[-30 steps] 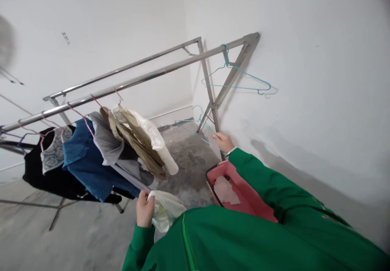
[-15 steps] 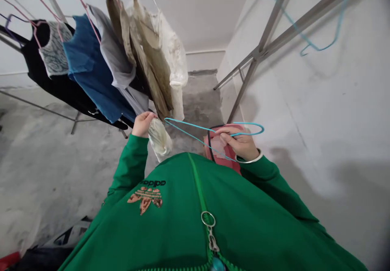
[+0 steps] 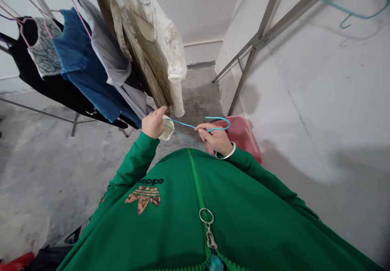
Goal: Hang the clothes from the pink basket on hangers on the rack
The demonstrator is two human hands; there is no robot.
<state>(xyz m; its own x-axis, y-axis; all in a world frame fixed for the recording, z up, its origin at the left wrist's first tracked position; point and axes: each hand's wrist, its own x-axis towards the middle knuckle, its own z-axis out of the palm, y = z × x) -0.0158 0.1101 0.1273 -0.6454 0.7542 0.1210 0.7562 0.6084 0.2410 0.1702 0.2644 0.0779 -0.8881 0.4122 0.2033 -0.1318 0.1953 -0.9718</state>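
My right hand (image 3: pixel 215 138) pinches a light-blue wire hanger (image 3: pixel 183 137) close to its neck, the hook curling above the fingers. The hanger's far end points left, to the opening of a pale cream-white garment (image 3: pixel 167 129). Closed around that garment's edge is my left hand (image 3: pixel 154 123), thumb on top. Most of the garment hangs below the hand, hidden behind my green jacket (image 3: pixel 170 206). Whether the hanger's tip is inside the garment I cannot fully make out.
On the left rack hang a white lace top (image 3: pixel 170 39), a khaki garment (image 3: pixel 143 43), a grey one (image 3: pixel 105 43), a blue one (image 3: pixel 79 55) and black clothing (image 3: pixel 33 68). A pink basin (image 3: pixel 243 137) stands beyond my right hand. Another blue hanger (image 3: pixel 344 11) hangs on a metal bar (image 3: pixel 298 15) at right.
My right hand has moved left with the hanger, whose end now reaches the garment's opening. My left hand has shifted slightly right and turned, and more of the basin shows.
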